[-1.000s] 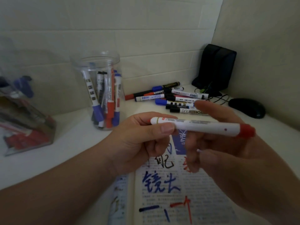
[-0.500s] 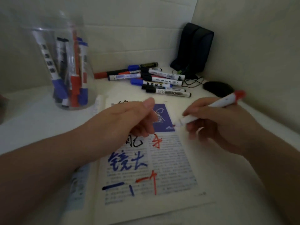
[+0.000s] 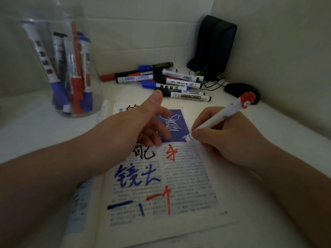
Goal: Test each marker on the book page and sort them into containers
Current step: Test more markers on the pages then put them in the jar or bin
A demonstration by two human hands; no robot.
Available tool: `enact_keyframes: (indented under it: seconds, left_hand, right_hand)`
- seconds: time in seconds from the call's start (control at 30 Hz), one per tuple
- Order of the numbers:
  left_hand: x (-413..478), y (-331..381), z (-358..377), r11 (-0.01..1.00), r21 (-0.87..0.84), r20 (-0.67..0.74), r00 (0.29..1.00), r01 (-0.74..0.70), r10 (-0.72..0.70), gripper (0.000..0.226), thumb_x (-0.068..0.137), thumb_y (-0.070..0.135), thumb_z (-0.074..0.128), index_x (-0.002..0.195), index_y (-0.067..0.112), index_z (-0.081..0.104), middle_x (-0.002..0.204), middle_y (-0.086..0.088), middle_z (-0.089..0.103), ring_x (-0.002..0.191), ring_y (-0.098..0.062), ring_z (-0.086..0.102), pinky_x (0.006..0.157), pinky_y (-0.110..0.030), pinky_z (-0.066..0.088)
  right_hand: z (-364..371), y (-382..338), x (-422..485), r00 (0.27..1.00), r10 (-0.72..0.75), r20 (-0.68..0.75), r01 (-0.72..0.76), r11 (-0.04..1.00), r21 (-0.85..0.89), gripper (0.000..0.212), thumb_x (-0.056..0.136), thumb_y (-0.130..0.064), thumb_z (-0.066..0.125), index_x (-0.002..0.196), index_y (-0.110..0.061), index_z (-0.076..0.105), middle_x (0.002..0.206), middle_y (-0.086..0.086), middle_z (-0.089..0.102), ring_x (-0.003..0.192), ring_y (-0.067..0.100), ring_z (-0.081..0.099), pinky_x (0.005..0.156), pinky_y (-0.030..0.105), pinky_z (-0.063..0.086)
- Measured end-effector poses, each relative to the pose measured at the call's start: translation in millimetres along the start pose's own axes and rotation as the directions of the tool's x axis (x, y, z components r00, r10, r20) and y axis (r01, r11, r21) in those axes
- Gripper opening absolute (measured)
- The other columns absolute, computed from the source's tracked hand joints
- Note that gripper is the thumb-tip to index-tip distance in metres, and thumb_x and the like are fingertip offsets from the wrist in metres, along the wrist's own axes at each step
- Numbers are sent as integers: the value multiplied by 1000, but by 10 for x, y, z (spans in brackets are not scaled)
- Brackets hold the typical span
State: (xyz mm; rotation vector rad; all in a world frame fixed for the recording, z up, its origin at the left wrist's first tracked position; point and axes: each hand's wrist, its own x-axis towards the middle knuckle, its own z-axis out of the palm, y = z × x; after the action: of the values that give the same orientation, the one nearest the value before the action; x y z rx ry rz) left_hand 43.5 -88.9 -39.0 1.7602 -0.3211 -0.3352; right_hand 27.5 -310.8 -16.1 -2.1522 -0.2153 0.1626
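Change over the last second: the red marker [image 3: 220, 117] was held level between both hands above the book. It is now gripped in a writing pose by the right hand [image 3: 227, 138] alone, fingers clamped round the barrel near the nib. The red nib has been brought down to the book page [image 3: 188, 176], at the lower right corner of the blue picture block [image 3: 172, 126]. Contact looks made, but no fresh stroke is seen yet. The marker has been released by the left hand [image 3: 136, 129], which is now laid on the page with thumb raised, index out and the other fingers curled down onto the paper.

Uncapping is judged done and the test stroke is taken as the step in hand. Sorting of this marker is still to come.

Hard to make out:
- Whether a cap is kept under the curled left fingers cannot be told, so their state is left unsettled.
- The black characters under the left hand are partly covered.
- The red part at the marker's rear is not resolved as cap or clip.
- The clear jar [image 3: 59, 68] is blurred and cut off at the top, and the markers inside cannot be counted.
- The second container seen at far left a second ago is out of frame.

The untested pile of markers [image 3: 166, 81] lies at the back of the bench [image 3: 26, 131], near a black pouch [image 3: 215, 47] and a mouse [image 3: 240, 88].
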Motion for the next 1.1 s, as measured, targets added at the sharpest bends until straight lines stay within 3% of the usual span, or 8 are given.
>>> enact_keyframes:
  seconds: [0.3, 0.47, 0.6, 0.7, 0.9, 1.1]
  left_hand:
    - [0, -23, -17, 999, 41, 35, 999, -11, 10, 83, 49, 104, 37, 101, 49, 70, 95, -4, 76, 80, -19, 69, 78, -37, 46]
    - [52, -52, -27, 999, 36, 34, 999, 6, -7, 82, 45, 106, 37, 97, 52, 70, 93, -5, 77, 75, -17, 70, 76, -37, 45]
    - [76, -53, -20, 1000, 26, 21, 1000, 10, -10, 82, 39, 106, 41, 92, 52, 72, 91, -5, 77, 70, -14, 69, 71, -33, 44]
    - [88, -62, -26, 998, 53, 22, 1000, 19, -20, 82, 38, 107, 40, 92, 54, 71, 91, -3, 77, 71, -14, 69, 72, -33, 45]
    - [73, -43, 16, 997, 72, 2, 1000, 18, -19, 79, 58, 90, 34, 105, 36, 67, 87, -2, 77, 69, -13, 67, 70, -31, 46]
    - [11, -11, 16, 993, 120, 4, 1000, 20, -21, 76, 62, 97, 32, 101, 44, 70, 93, 0, 76, 78, -16, 68, 79, -37, 47]
  right_hand:
    - [10, -11, 0, 1000, -2, -6, 1, 997, -83, 9, 87, -23, 73, 85, -17, 66, 70, -9, 70, 57, 1, 64, 48, 10, 44]
    - [-14, -46, -17, 994, -2, 109, 3, 1000, -10, 10, 85, -18, 75, 85, -9, 70, 67, -1, 70, 55, 4, 61, 50, 12, 45]
    - [-35, -18, 5, 1000, 14, 11, -15, 999, 42, 9, 86, -13, 72, 87, -5, 68, 59, -5, 66, 49, 2, 60, 45, 12, 42]
    - [-37, -21, 16, 999, 43, 18, -42, 999, -16, 12, 85, -17, 71, 88, -6, 68, 60, -6, 66, 51, 2, 61, 47, 12, 42]
    - [-71, -18, 55, 995, 102, -16, -103, 986, -133, 14, 87, -18, 68, 78, -9, 62, 53, -10, 60, 46, -2, 54, 44, 9, 38]
    - [-55, -38, -29, 999, 52, 16, -54, 994, 93, 8, 87, -8, 70, 85, -1, 67, 57, 0, 65, 46, 5, 55, 42, 12, 40]
